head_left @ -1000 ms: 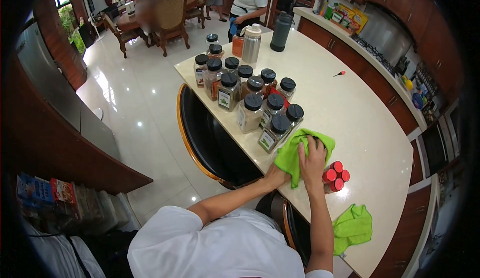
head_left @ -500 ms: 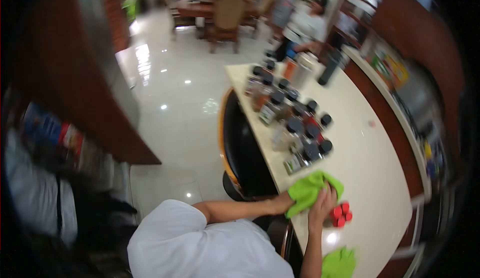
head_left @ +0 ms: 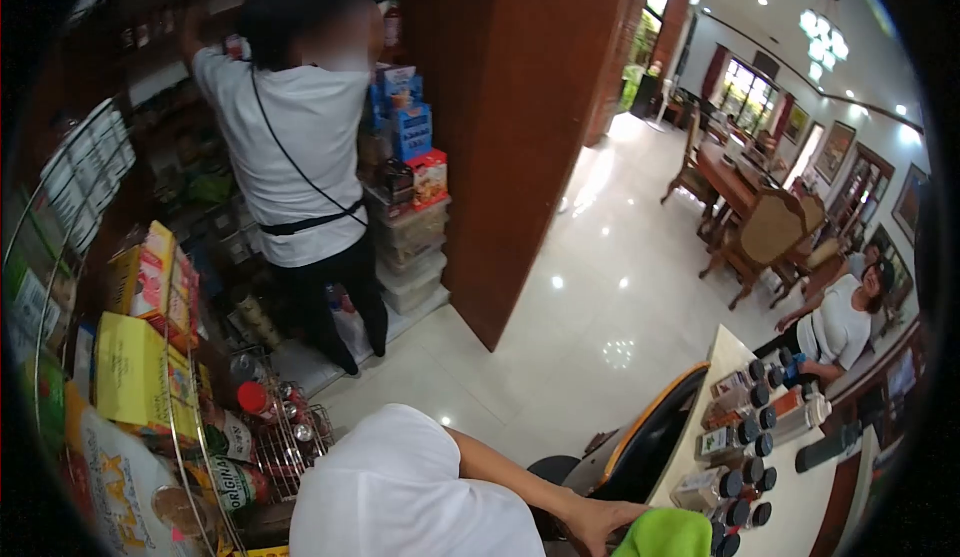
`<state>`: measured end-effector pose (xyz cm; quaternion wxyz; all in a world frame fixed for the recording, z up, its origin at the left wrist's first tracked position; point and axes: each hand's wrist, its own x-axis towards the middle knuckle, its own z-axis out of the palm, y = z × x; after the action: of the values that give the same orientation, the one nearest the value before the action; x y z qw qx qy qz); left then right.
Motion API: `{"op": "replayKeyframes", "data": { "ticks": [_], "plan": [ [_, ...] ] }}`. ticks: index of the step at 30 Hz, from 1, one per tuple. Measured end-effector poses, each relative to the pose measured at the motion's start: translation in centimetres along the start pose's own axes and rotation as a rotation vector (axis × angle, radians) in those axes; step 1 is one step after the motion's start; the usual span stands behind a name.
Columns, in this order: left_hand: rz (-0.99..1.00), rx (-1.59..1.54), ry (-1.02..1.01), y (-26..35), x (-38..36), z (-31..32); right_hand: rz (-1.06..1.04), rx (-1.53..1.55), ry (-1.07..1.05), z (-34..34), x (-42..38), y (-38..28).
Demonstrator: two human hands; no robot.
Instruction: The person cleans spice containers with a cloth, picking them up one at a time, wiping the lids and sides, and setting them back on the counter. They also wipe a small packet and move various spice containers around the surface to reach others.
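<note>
Jars [head_left: 745, 432] on counter [head_left: 803, 495], chair [head_left: 650, 433] to their left

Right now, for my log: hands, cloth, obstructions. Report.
Left hand against green cloth, grip unclear. Right hand out of view. Black-lidded jars beside cloth.

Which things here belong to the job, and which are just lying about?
Part of the job, probably:
green cloth at the left hand
black-lidded jars beside it

Just lying about, it seems:
steel bottle
dark bottle
pale yellow box

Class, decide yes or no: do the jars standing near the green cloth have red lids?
No, the jars near the green cloth have black lids.
</note>
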<state>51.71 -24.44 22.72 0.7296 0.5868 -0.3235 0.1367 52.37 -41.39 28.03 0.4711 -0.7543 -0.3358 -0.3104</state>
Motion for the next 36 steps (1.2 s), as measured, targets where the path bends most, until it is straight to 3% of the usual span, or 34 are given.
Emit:
{"op": "replayKeyframes", "data": {
  "ticks": [1,2,3,4,6,10,12,14,16,18,20,22,24,28,30,32,36],
  "plan": [
    [0.106,0.033,0.060,-0.3,0.1,-0.2,-0.029,0.061,-0.021,0.3,0.2,-0.2],
    [0.101,0.046,0.068,-0.6,-0.6,-0.9,-0.058,0.109,-0.057,0.7,0.4,-0.3],
    [0.010,0.265,0.117,-1.1,-1.6,-2.0,-0.094,0.150,-0.111,0.6,0.6,-0.4],
    [-0.082,0.479,0.161,-0.5,-2.0,-2.4,-0.056,-0.314,-0.459,-0.5,2.0,-1.7],
    [-0.068,0.585,0.155,1.0,-2.3,-3.4,-0.052,-0.023,-0.132,3.5,0.6,-0.9],
    [-0.111,0.674,0.155,2.5,-2.7,-3.7,-0.120,-0.117,-0.091,4.5,2.8,-2.3],
    [-0.250,0.575,0.235,2.8,-2.7,-3.2,-0.041,-0.151,-0.200,4.5,3.1,-1.9],
    [-0.220,0.556,0.227,1.7,-2.8,-2.5,-0.074,-0.163,-0.187,4.5,2.5,-0.7],
    [-0.195,0.536,0.225,1.5,-2.8,-2.2,0.120,0.272,-0.042,4.5,1.9,0.2],
    [-0.419,0.111,0.110,2.1,-2.4,-2.0,0.134,0.231,-0.043,4.6,1.9,0.3],
    [-0.436,-0.018,-0.020,2.4,-2.0,-2.9,0.111,0.167,-0.053,4.6,1.9,0.0],
    [-0.404,-0.452,0.052,2.8,-2.0,-2.9,0.074,0.109,-0.068,4.7,1.9,-0.1],
    [-0.304,-0.517,0.110,1.4,-1.5,-3.3,0.031,0.020,-0.101,5.1,2.0,-0.2],
    [-0.445,-0.423,0.511,2.2,1.9,-2.6,-0.042,-0.210,-0.205,6.1,2.3,-0.8],
    [-0.124,-0.381,0.655,-6.5,2.6,-2.6,-0.059,-0.286,-0.241,6.2,2.3,-0.5],
    [-0.176,-0.497,0.647,-4.6,3.2,-2.2,-0.074,-0.301,-0.245,6.5,2.6,0.2],
    [-0.235,-0.345,0.552,-0.8,2.9,-2.0,-0.055,-0.260,-0.133,5.2,3.6,3.5]
  ]
}}
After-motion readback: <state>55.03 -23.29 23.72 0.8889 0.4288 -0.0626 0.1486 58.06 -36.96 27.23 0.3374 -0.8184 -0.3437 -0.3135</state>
